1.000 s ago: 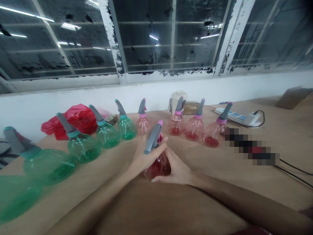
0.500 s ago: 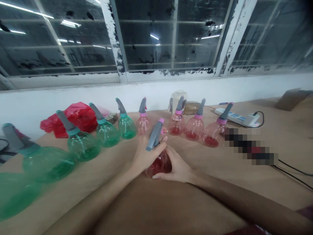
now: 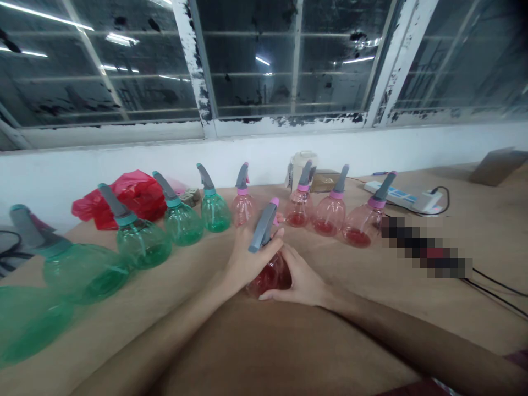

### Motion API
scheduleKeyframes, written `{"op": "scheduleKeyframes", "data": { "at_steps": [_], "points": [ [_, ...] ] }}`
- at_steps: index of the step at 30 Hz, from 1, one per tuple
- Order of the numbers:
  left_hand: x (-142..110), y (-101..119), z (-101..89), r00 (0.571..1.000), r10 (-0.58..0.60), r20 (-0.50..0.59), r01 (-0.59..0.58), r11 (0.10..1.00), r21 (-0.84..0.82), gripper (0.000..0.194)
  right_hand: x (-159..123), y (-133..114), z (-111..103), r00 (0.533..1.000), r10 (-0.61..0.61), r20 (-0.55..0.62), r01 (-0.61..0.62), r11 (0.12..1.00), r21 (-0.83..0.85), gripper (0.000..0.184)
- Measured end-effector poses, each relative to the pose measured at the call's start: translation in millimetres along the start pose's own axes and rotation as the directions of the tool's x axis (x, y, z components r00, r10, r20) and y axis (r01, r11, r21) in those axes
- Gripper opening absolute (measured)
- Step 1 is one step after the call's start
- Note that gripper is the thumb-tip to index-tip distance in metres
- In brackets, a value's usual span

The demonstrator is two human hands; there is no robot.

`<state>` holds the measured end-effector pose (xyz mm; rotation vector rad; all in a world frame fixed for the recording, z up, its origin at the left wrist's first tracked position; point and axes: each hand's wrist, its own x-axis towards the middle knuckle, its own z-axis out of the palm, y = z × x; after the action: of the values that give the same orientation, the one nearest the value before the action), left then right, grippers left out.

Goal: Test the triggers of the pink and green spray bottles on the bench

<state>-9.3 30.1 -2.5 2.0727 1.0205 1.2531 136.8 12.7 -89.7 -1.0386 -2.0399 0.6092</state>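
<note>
A pink spray bottle (image 3: 270, 278) with a grey trigger head and pink nozzle tip stands on the table in front of me, red liquid inside. My left hand (image 3: 246, 256) is wrapped round its neck, just below the grey head, hiding the collar. Lower down, my right hand (image 3: 303, 280) grips the body from the right, thumb near the base at the front. Behind it are a pink spray bottle (image 3: 243, 208) and, to the right, three more with red liquid, the nearest-right one (image 3: 361, 226) among them. Several green spray bottles, one (image 3: 144, 245) among them, curve along the left.
On the brown table (image 3: 371, 291) lie a red plastic bag (image 3: 124, 198) at back left and a white power strip (image 3: 400, 197) at back right. A pale container (image 3: 304, 165) and cardboard box (image 3: 497, 166) stand near the wall. Black cables (image 3: 495, 283) run off right.
The whole view has shifted very slightly to the right and up. Both hands keep the same hold on the pink spray bottle.
</note>
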Motion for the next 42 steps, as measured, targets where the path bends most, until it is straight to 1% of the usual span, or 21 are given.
{"op": "scheduleKeyframes", "data": {
  "at_steps": [3, 8, 10, 12, 17, 22, 26, 30, 37, 42],
  "points": [
    [0, 0, -0.4, 1.0, -0.006, 0.003, 0.006, 1.0, -0.003, 0.023, -1, 1, 0, 1.0, 0.012, 0.01, -0.012, 1.0, -0.006, 0.092],
    [5, 0, -2.3, 0.998, 0.031, 0.046, -0.03, 0.999, -0.013, 0.014, -1, -3, -1, 1.0, 0.026, 0.009, -0.026, 1.0, -0.004, 0.091],
    [6, 0, -2.5, 0.999, 0.02, 0.05, -0.019, 1.0, -0.006, 0.008, -1, -5, -2, 0.999, 0.036, 0.013, -0.036, 0.999, 0.007, 0.092],
    [6, 1, -2.4, 0.999, 0.006, 0.035, -0.006, 1.0, 0.012, 0.005, 0, -7, -3, 0.999, 0.039, 0.013, -0.039, 0.999, 0.024, 0.094],
    [5, 2, -2.8, 0.999, 0.052, -0.003, -0.052, 0.999, 0.013, 0.011, -1, -10, -3, 0.999, 0.025, 0.028, -0.026, 0.999, 0.043, 0.09],
    [4, 1, -3.3, 0.998, 0.029, 0.058, -0.03, 1.0, 0.009, 0.005, -2, -8, -2, 0.998, 0.063, 0.026, -0.063, 0.998, 0.008, 0.09],
    [4, -1, -2.1, 0.999, 0.016, 0.047, -0.016, 1.0, -0.008, 0.018, -1, -7, -3, 0.999, 0.042, 0.007, -0.042, 0.999, 0.01, 0.091],
    [3, -2, -1.8, 0.999, 0.019, 0.037, -0.02, 1.0, 0.019, 0.022, -1, -8, -3, 1.0, 0.023, -0.008, -0.023, 0.999, 0.022, 0.087],
    [3, -1, -1.4, 0.999, 0.021, 0.048, -0.02, 1.0, -0.019, 0.02, -1, -8, -7, 0.998, 0.059, 0.026, -0.059, 0.998, 0.007, 0.088],
    [3, -2, -1.2, 0.998, 0.02, 0.059, -0.018, 0.999, -0.035, 0.019, -1, -9, -7, 0.998, 0.05, 0.025, -0.049, 0.999, -0.003, 0.086]
  ]
}}
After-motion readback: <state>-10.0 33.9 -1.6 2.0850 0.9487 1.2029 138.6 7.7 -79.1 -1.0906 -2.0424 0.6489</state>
